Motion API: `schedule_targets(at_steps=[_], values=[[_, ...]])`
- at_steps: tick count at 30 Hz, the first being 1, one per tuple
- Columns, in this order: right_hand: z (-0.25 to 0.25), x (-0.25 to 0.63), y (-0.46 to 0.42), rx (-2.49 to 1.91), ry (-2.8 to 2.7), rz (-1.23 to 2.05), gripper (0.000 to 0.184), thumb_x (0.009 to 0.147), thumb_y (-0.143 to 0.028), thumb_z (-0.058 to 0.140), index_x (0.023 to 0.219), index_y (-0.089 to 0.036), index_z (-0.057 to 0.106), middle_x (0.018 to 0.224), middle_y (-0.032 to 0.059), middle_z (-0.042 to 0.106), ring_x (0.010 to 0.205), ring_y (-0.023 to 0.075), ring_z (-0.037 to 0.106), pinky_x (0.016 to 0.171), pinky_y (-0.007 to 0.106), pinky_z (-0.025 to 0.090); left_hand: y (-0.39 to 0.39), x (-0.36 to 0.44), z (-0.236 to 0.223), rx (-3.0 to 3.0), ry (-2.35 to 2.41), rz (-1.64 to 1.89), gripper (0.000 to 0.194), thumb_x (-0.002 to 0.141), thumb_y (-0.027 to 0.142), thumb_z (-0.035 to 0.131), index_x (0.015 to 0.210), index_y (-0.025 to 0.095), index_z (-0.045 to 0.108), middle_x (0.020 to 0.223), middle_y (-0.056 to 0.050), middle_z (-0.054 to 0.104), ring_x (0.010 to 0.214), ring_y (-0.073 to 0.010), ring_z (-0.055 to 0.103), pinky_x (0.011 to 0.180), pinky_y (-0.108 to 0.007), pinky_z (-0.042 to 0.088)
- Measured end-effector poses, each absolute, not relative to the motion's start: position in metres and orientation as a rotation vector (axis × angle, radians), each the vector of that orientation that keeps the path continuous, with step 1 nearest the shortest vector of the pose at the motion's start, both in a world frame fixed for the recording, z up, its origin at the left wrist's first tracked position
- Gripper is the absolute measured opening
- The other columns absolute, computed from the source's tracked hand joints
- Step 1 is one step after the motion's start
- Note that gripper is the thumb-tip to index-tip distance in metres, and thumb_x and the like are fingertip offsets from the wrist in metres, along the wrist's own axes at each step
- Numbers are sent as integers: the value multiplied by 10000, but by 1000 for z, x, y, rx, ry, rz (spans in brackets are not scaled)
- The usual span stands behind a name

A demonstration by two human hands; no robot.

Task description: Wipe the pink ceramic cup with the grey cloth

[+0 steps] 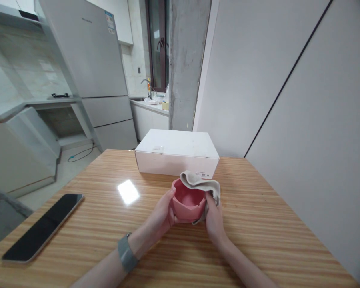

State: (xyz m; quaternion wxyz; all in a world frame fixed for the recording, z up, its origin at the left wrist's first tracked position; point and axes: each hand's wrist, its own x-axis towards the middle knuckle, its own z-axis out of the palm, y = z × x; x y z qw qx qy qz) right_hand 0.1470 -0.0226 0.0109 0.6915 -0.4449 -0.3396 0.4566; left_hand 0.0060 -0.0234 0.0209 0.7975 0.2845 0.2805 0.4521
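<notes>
Between my left fingers [171, 195] and right fingers [209, 198] sits an angular pink bowl [188, 211], its mouth towards me so the inside shows. A grey-beige cloth [202, 183] lies over its far and right rim, with a fold hanging down outside. To wipe well, as I judge this step, I should steady the bowl with the left, press the cloth flat with the right, and turn the wall through it bit by bit, working into the corners without squeezing the rim. My left fingers are clamped on the bowl's left side, thumb up by the rim, others curling beneath; my right ones pinch cloth and right wall together. Whether the base touches the worktop [267, 236] I cannot tell. Just beyond the bowl stands a white box [177, 143]; well off to my left lies a dark-screened phone [43, 228].
</notes>
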Motion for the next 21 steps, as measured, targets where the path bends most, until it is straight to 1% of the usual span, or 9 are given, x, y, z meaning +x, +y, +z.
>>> schedule_targets(at_steps=[2, 3, 5, 7, 8, 11, 13, 16, 21], values=[[11, 152, -18, -989, -776, 1023, 343, 730, -474, 675, 954, -215, 687, 945, 14, 721, 959, 232, 633, 893, 343, 460, -23, 6, 21, 642, 589, 920, 498, 890, 446, 472, 1301, 166, 498, 1264, -150, 592, 1043, -295, 624, 744, -402, 578], [11, 154, -15, -971, -782, 1041, 341, 738, -474, 666, 960, -215, 687, 968, 17, 720, 978, 238, 630, 899, 348, 459, -21, 5, 20, 669, 609, 901, 511, 884, 468, 470, 1301, 174, 500, 1246, -148, 604, 989, -287, 645, 700, -390, 588], [11, 157, -8, -918, -779, 1129, 324, 750, -469, 649, 960, -225, 688, 988, 17, 722, 989, 247, 633, 883, 352, 472, -18, 3, 17, 721, 676, 876, 552, 869, 534, 445, 1300, 194, 503, 1176, -142, 643, 821, -262, 678, 547, -351, 589], [12, 159, -3, -873, -737, 1266, 304, 723, -458, 675, 928, -235, 692, 950, 11, 733, 962, 252, 650, 850, 355, 492, -14, 0, 14, 742, 723, 851, 589, 859, 586, 405, 1289, 199, 516, 1088, -136, 678, 683, -229, 666, 435, -318, 559], [13, 159, -1, -863, -702, 1336, 303, 692, -451, 703, 902, -233, 694, 914, 13, 740, 944, 258, 659, 840, 360, 499, -13, -1, 13, 739, 730, 836, 601, 855, 599, 392, 1275, 191, 531, 1044, -133, 690, 646, -217, 656, 411, -308, 549], [16, 160, 1, -864, -611, 1476, 328, 604, -442, 766, 831, -215, 697, 821, 26, 746, 904, 276, 675, 836, 384, 506, -12, -5, 13, 709, 703, 792, 590, 857, 586, 400, 1224, 160, 576, 948, -122, 706, 611, -195, 639, 419, -295, 551], [17, 161, 2, -861, -601, 1483, 335, 590, -440, 775, 824, -214, 698, 822, 27, 747, 912, 278, 674, 853, 391, 501, -13, -5, 15, 695, 677, 799, 541, 869, 543, 421, 1217, 162, 581, 967, -116, 703, 647, -192, 647, 455, -297, 565], [13, 162, 5, -828, -650, 1400, 335, 621, -431, 765, 878, -226, 703, 899, 18, 744, 953, 262, 661, 887, 382, 484, -15, -5, 18, 693, 660, 827, 499, 878, 509, 439, 1214, 169, 580, 1050, -122, 687, 727, -203, 664, 518, -323, 585], [0, 162, 6, -851, -764, 1263, 381, 690, -461, 718, 985, -219, 696, 1003, 34, 725, 998, 254, 639, 923, 387, 458, -14, -2, 19, 678, 667, 875, 486, 885, 501, 439, 1224, 176, 566, 1112, -134, 669, 767, -220, 676, 542, -336, 585]])
